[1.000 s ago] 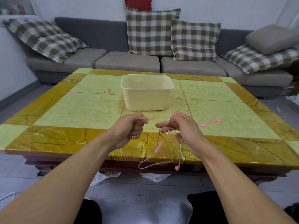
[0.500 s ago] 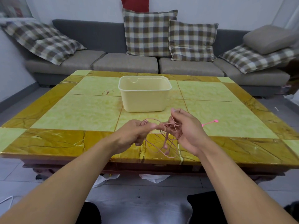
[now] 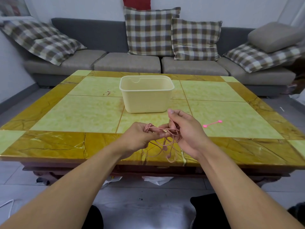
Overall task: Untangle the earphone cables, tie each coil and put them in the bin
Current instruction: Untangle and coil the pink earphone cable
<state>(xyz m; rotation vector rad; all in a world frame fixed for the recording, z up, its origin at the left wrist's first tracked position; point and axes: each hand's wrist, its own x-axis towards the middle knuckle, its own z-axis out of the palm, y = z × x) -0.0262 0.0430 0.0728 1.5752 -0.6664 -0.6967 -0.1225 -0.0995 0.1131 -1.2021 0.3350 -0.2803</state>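
Room: a grey sofa with checked cushions stands against the wall, behind a low table.
Tabletop: a glossy tabletop of yellow-green tiles with a brown marbled border.
Bin: a cream plastic bin stands upright near the middle of the tabletop, a little toward the far edge.
Tie: a pink cable tie lies flat on the tabletop, toward the right edge, well apart from the bin.
Earphone cable: a pink earphone cable is held in the air above the near edge of the tabletop, stretched in several strands between the two hands; loose loops and the earbuds hang down below the hands, in front of the brown border.
Left hand: the left hand has its fingers curled and grips a bunch of cable loops at its fingertips.
Right hand: the right hand is just beside the left one, palm turned inward; its fingers are partly bent and the cable passes around them, with the index finger pointing up toward the bin.
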